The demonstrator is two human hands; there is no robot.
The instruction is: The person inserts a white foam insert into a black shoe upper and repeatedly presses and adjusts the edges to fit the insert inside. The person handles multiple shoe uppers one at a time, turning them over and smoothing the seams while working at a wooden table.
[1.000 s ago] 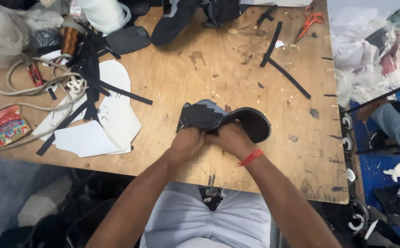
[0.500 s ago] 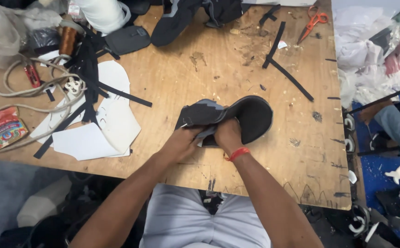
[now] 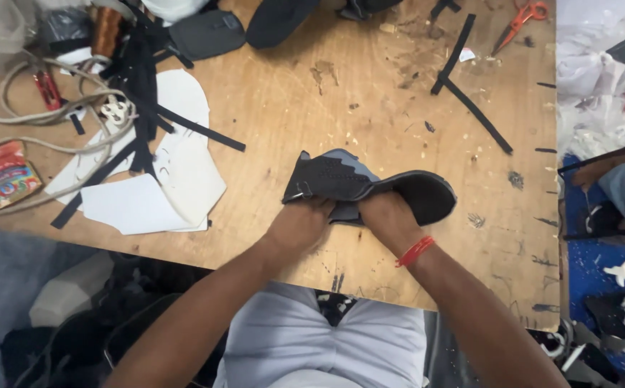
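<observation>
Hands both grip the shoe upper (image 3: 341, 183) at the worktop (image 3: 312, 100) near edge: keep your left hand (image 3: 299, 224) pinching the grey side, right hand (image 3: 391, 219) pressing the dark sole flat.

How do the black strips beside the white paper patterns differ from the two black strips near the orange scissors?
The strips by the white paper patterns form a tangled pile; the two near the orange scissors lie flat in a loose cross. The pile overlaps paper and cord; the pair rests on bare wood. Both are black.
</observation>
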